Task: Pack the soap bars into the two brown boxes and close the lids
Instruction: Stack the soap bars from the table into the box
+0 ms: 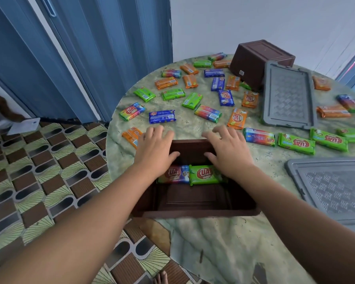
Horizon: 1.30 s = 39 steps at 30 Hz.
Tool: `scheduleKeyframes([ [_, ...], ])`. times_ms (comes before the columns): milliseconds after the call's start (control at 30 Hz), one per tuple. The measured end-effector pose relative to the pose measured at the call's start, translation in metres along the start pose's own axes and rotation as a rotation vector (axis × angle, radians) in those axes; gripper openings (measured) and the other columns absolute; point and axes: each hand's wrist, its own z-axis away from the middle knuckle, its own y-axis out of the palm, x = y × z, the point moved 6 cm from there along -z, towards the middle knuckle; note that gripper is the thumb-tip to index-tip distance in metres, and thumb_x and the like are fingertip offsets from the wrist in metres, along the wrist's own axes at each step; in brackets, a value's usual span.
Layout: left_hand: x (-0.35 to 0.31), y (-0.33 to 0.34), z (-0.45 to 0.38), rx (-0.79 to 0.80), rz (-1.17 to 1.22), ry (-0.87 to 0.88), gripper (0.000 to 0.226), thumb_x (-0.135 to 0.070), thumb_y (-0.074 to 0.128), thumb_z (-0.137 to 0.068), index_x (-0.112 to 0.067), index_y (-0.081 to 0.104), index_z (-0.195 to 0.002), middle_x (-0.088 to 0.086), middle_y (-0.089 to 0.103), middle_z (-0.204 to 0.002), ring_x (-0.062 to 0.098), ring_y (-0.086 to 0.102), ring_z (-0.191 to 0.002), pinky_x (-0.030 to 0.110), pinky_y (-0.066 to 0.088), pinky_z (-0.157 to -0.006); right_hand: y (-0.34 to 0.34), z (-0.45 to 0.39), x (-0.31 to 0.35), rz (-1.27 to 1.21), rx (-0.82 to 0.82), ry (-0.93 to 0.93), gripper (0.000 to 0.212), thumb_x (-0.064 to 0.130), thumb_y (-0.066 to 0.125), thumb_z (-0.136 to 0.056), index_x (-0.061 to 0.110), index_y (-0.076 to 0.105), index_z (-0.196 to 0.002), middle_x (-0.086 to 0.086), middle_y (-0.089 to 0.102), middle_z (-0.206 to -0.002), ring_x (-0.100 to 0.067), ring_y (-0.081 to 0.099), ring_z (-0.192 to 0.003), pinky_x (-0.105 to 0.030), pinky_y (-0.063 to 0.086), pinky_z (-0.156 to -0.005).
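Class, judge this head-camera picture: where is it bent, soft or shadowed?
Head view: wide-angle bending curves the blue folding door and round marbled green table; both hands look slightly soft; open brown plastic box interior is dim; light even, without glare.

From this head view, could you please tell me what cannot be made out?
- Near brown box: far corners hidden by the left hand and right hand.
- Far brown box: tipped, so its inside is unseen.
- Near grey lid: cut by the right edge.

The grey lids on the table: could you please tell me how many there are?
2. One grey lid lies beside the overturned brown box at the far side; the other lid lies at the right edge, partly cut off.
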Motion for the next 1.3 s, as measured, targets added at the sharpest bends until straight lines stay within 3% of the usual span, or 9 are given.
scheduleKeyframes([
  [133,0.012,0.016,0.002,0.072,0.065,-0.004,0.035,-0.053,0.052,-0.1,-0.024,0.049,-0.118,0.004,0.062,-0.113,0.029,0.055,-0.109,0.042,0.046,-0.09,0.014,-0.008,-0.006,-0.073,0.127,-0.022,0.043,0.03,0.051,-0.104,0.042,0.043,-0.144,0.002,0.058,-0.127,-0.029,0.051,-0.12,-0.044,0.038,-0.102],
  [367,0.039,0.022,0.013,0.059,0.057,-0.088,0.03,-0.052,0.05,-0.1,-0.026,0.047,-0.113,0.005,0.062,-0.11,0.029,0.055,-0.105,0.044,0.045,-0.083,0.023,-0.036,0.011,-0.134,0.152,-0.119,0.044,0.024,0.05,-0.104,0.042,0.045,-0.143,-0.001,0.056,-0.121,-0.03,0.049,-0.116,-0.046,0.037,-0.101],
  [633,0.065,0.024,0.012,0.101,0.047,-0.176,0.028,-0.052,0.048,-0.101,-0.028,0.047,-0.116,0.003,0.062,-0.116,0.028,0.055,-0.112,0.045,0.047,-0.088,0.033,-0.065,0.031,-0.134,0.161,-0.188,0.045,0.024,0.047,-0.105,0.042,0.041,-0.146,-0.003,0.053,-0.125,-0.031,0.047,-0.118,-0.048,0.035,-0.103],
  [733,0.066,0.024,0.011,0.122,0.035,-0.17,0.03,-0.055,0.046,-0.101,-0.03,0.047,-0.116,0.001,0.062,-0.118,0.027,0.053,-0.115,0.046,0.046,-0.091,0.034,-0.066,0.032,-0.123,0.16,-0.193,0.042,0.028,0.049,-0.104,0.042,0.043,-0.143,-0.002,0.053,-0.125,-0.031,0.047,-0.119,-0.047,0.035,-0.102],
  [900,0.072,0.017,0.008,0.065,0.204,-0.288,0.044,-0.062,0.041,-0.093,-0.027,0.058,-0.112,0.001,0.058,-0.11,0.025,0.049,-0.111,0.042,0.045,-0.091,0.026,-0.07,0.033,-0.308,0.127,-0.101,0.038,0.056,0.048,-0.099,0.04,0.063,-0.129,0.001,0.056,-0.124,-0.027,0.052,-0.122,-0.045,0.042,-0.103],
  [1033,0.082,-0.002,-0.023,-0.038,0.294,-0.306,0.032,-0.038,0.041,-0.095,-0.02,0.062,-0.11,0.007,0.061,-0.111,0.032,0.053,-0.109,0.047,0.046,-0.09,0.015,-0.099,0.048,-0.447,0.076,-0.103,0.035,0.05,0.048,-0.102,0.029,0.07,-0.12,-0.004,0.063,-0.116,-0.029,0.057,-0.114,-0.042,0.049,-0.094],
  [1133,0.095,-0.005,-0.059,0.077,0.214,-0.213,0.02,-0.02,0.048,-0.094,-0.02,0.065,-0.103,0.005,0.063,-0.109,0.032,0.055,-0.107,0.043,0.048,-0.081,0.021,-0.136,0.063,-0.489,0.153,-0.11,0.034,0.047,0.049,-0.1,0.026,0.07,-0.115,-0.006,0.065,-0.108,-0.03,0.062,-0.103,-0.045,0.052,-0.09],
  [1200,0.104,0.004,-0.079,0.232,0.163,-0.168,0.023,-0.013,0.051,-0.094,-0.022,0.067,-0.107,0.003,0.062,-0.113,0.028,0.057,-0.108,0.038,0.046,-0.077,0.033,-0.16,0.069,-0.435,0.256,-0.105,0.033,0.044,0.052,-0.1,0.024,0.069,-0.12,-0.007,0.066,-0.114,-0.03,0.062,-0.105,-0.044,0.052,-0.092],
  [1300,0.116,0.026,-0.101,0.455,0.058,-0.069,0.034,-0.009,0.061,-0.089,-0.026,0.065,-0.119,0.002,0.061,-0.12,0.026,0.057,-0.112,0.04,0.052,-0.085,0.058,-0.187,0.076,-0.302,0.433,-0.109,0.039,0.045,0.057,-0.098,0.026,0.061,-0.133,-0.007,0.065,-0.128,-0.031,0.06,-0.116,-0.039,0.05,-0.096],
])
